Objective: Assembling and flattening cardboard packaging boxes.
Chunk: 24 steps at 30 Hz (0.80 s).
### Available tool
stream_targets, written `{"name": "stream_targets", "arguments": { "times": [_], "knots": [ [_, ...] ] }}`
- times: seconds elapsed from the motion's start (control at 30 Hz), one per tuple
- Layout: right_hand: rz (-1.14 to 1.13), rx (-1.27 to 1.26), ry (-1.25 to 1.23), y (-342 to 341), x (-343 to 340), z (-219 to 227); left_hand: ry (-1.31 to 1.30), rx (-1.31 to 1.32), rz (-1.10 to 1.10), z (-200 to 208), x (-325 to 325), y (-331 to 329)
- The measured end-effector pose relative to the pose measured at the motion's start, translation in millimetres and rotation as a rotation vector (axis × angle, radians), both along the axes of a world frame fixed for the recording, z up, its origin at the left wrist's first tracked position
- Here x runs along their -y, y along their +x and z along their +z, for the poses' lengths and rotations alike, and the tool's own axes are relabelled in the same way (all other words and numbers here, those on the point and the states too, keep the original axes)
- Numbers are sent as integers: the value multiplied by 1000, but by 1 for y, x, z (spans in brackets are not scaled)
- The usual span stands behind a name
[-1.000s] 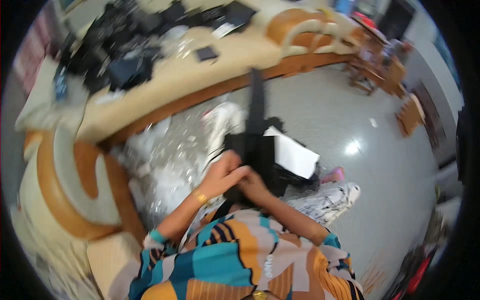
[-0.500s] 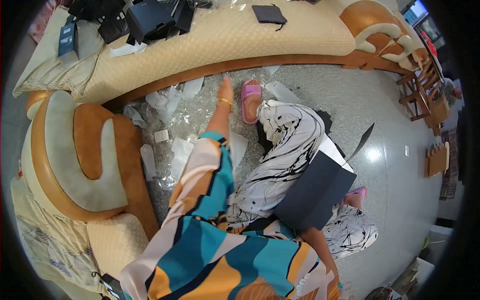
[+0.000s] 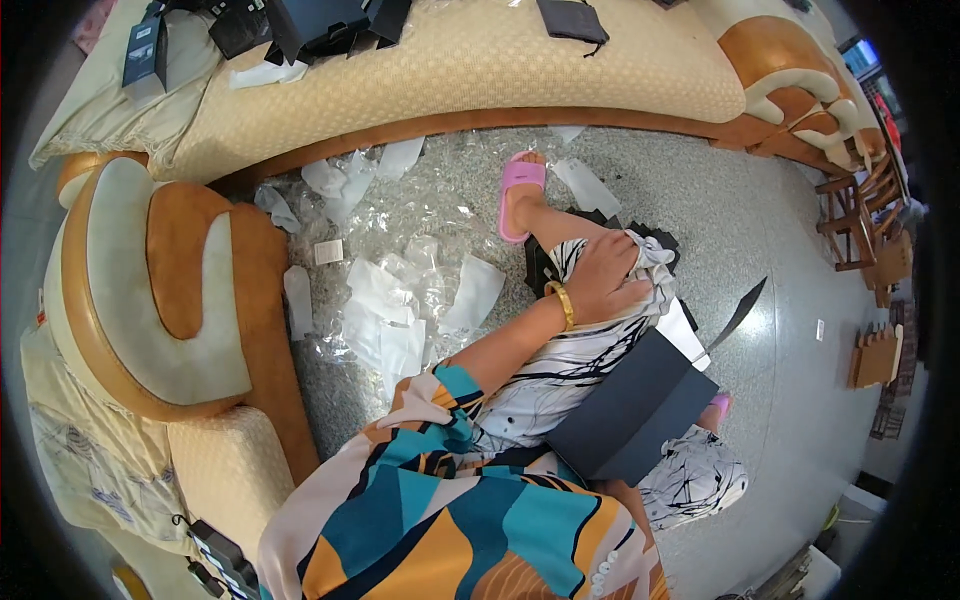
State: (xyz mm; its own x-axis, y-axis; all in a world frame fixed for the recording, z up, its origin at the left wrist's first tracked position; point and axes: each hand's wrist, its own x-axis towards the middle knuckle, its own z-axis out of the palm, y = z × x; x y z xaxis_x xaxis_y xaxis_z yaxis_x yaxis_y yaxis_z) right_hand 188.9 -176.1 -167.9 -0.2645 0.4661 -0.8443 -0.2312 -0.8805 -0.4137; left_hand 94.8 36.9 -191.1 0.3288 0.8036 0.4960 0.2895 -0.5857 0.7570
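My left hand (image 3: 605, 275), with a gold bracelet at the wrist, grips bunched cloth of the white trouser leg (image 3: 540, 370) with black streaks. Below the raised cloth the shin is bare down to a pink slipper (image 3: 522, 190). Across my lap lies a dark navy box (image 3: 635, 410), tilted, with a white sheet or panel (image 3: 683, 333) at its far edge. A thin dark strip (image 3: 737, 318) sticks out to the right of it. My right hand (image 3: 625, 495) is under the near edge of the box; its fingers are hidden.
Clear plastic and white wrapping sheets (image 3: 385, 325) litter the floor at left. Black pieces (image 3: 540, 265) lie beside my foot. A sofa (image 3: 460, 75) across the top bears dark boxes (image 3: 320, 30) and a grey pouch (image 3: 572, 22). An armrest (image 3: 225, 300) stands at left, wooden chairs (image 3: 848, 225) at right.
My left hand has come back from its outstretched reach over the floor and now grips the trouser leg. The cloth has ridden up, baring the shin. The box stays on my lap.
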Motion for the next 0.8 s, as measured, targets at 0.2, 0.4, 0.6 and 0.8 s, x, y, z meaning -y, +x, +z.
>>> {"name": "stream_targets", "arguments": {
  "times": [0.2, 0.4, 0.6, 0.8],
  "knots": [
    [0, -53, -127, -16, 7, 8, 107, -215, -63, -33, -35, -6],
    [35, -125, -247, -37, 10, 16, -237, -603, 23, -93, -103, -43],
    [39, -185, -373, -57, 16, 21, -266, -510, 92, -43, -90, -17],
    [-25, -220, -462, -66, 19, 30, -63, -260, 123, -38, -71, -17]
  ]
}}
